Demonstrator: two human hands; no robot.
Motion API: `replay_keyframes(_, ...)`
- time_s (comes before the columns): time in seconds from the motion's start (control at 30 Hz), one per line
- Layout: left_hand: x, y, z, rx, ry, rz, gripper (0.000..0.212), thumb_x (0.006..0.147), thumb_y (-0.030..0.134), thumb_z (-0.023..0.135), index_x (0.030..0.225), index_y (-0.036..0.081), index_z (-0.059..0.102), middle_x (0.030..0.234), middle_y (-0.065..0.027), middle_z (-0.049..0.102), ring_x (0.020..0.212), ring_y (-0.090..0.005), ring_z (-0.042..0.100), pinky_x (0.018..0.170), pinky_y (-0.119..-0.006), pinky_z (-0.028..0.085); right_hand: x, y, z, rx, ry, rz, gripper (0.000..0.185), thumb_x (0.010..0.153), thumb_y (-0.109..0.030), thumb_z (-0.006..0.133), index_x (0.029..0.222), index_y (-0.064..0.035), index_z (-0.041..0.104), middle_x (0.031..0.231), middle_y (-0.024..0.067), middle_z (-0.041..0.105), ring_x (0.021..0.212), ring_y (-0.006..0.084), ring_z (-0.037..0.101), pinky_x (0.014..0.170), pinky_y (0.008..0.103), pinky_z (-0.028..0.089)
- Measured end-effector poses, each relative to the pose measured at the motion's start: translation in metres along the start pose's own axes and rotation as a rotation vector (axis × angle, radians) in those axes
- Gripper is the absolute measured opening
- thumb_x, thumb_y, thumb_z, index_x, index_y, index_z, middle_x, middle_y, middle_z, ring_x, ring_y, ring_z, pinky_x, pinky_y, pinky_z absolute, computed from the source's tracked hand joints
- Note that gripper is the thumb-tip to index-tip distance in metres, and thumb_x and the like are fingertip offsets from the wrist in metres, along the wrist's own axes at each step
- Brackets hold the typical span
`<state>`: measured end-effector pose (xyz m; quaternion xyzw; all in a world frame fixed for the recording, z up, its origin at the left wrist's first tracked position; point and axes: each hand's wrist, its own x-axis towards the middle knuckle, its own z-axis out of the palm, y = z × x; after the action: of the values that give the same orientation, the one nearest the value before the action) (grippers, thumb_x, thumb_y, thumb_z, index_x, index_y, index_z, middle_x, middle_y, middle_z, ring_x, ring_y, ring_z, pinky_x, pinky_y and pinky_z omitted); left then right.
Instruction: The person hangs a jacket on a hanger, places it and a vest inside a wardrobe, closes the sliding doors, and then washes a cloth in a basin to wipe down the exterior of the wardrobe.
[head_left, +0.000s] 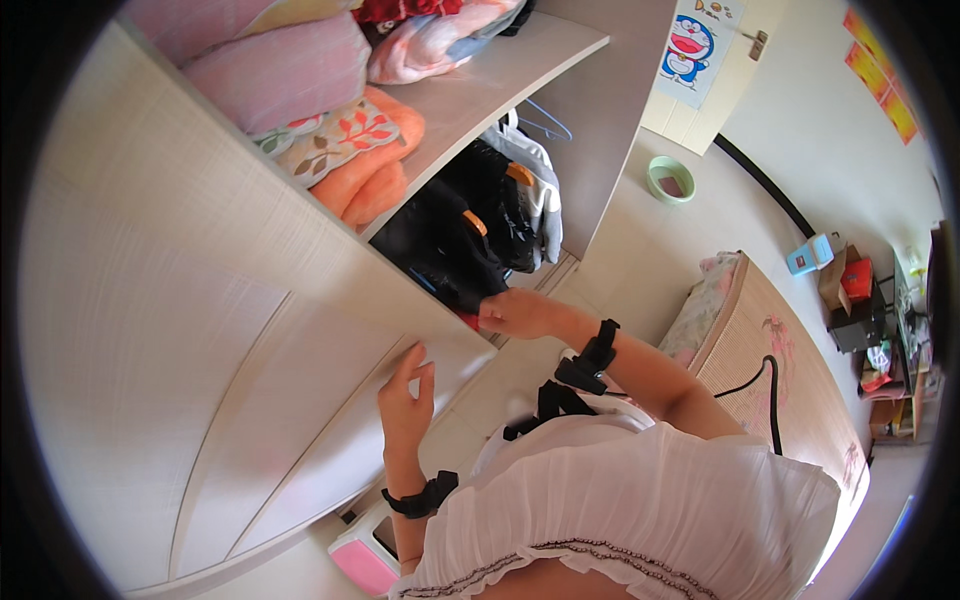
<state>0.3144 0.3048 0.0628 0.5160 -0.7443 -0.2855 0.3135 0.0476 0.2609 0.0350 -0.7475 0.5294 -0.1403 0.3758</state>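
Observation:
My right hand (517, 312) has its fingers curled at the lower edge of the black clothes (457, 217) hanging in the wardrobe. Whether it grips a garment cannot be made out. A small bit of red shows beside the fingertips. My left hand (407, 397) is in front of the pale wardrobe door panel (225, 360), fingers apart and holding nothing. Both wrists wear black straps with a small device. Beyond the black clothes hang a white-and-grey garment (551, 202) and a blue hanger (551, 124).
Folded bedding (289, 82) and an orange blanket (375, 176) fill the shelf above. A bed with a woven mat (750, 330) stands at right. On the floor are a green basin (670, 180) and a pink-and-white box (367, 555). A black cable (774, 405) loops near my right arm.

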Motion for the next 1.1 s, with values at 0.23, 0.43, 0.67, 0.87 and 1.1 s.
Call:
replay_keyframes(0.23, 0.022, 0.027, 0.015, -0.054, -0.169, 0.059, 0.046, 0.090, 0.005, 0.065, 0.135, 0.002, 0.054, 0.127, -0.0161, 0.065, 0.107, -0.0247, 0.068, 0.094, -0.034, 0.050, 0.001, -0.003, -0.011, 0.061, 0.219, -0.018, 0.031, 0.094, -0.036, 0.056, 0.091, -0.0064, 0.066, 0.078, 0.0151, 0.067, 0.078, 0.0362, 0.066, 0.070, 0.0450, 0.051)
replay_keyframes(0.43, 0.037, 0.037, 0.030, -0.036, -0.202, 0.149, 0.057, 0.088, 0.004, 0.066, 0.141, 0.004, 0.048, 0.135, -0.0178, 0.058, 0.108, -0.0268, 0.068, 0.091, -0.036, 0.051, -0.002, 0.013, -0.024, 0.053, 0.411, 0.106, 0.035, 0.095, -0.041, 0.057, 0.088, -0.0079, 0.068, 0.075, 0.0124, 0.068, 0.075, 0.0347, 0.066, 0.067, 0.0440, 0.052)
replay_keyframes(0.67, 0.058, 0.052, 0.055, -0.130, -0.245, 0.151, 0.067, 0.087, 0.003, 0.065, 0.148, 0.006, 0.038, 0.142, -0.0196, 0.050, 0.112, -0.0283, 0.065, 0.092, -0.036, 0.051, -0.005, 0.013, -0.040, 0.085, 0.494, 0.212, 0.039, 0.095, -0.042, 0.056, 0.077, -0.0110, 0.070, 0.071, 0.0067, 0.068, 0.070, 0.0292, 0.067, 0.062, 0.0433, 0.051)
replay_keyframes(0.87, 0.074, 0.062, 0.069, -0.093, -0.320, 0.154, 0.069, 0.087, 0.002, 0.065, 0.149, 0.007, 0.036, 0.144, -0.0180, 0.048, 0.115, -0.0281, 0.063, 0.094, -0.036, 0.050, 0.001, 0.032, -0.042, -0.055, 0.677, 0.340, 0.034, 0.095, -0.038, 0.058, 0.078, -0.0112, 0.071, 0.070, 0.0099, 0.069, 0.064, 0.0304, 0.066, 0.057, 0.0429, 0.051)
replay_keyframes(1.1, 0.073, 0.064, 0.082, -0.102, -0.309, 0.156, 0.067, 0.087, 0.004, 0.066, 0.148, 0.010, 0.039, 0.145, -0.0154, 0.049, 0.113, -0.0275, 0.064, 0.093, -0.035, 0.050, -0.002, 0.059, -0.074, -0.149, 0.728, 0.447, 0.035, 0.094, -0.036, 0.059, 0.079, -0.0066, 0.070, 0.067, 0.0147, 0.067, 0.062, 0.0350, 0.066, 0.056, 0.0465, 0.052)
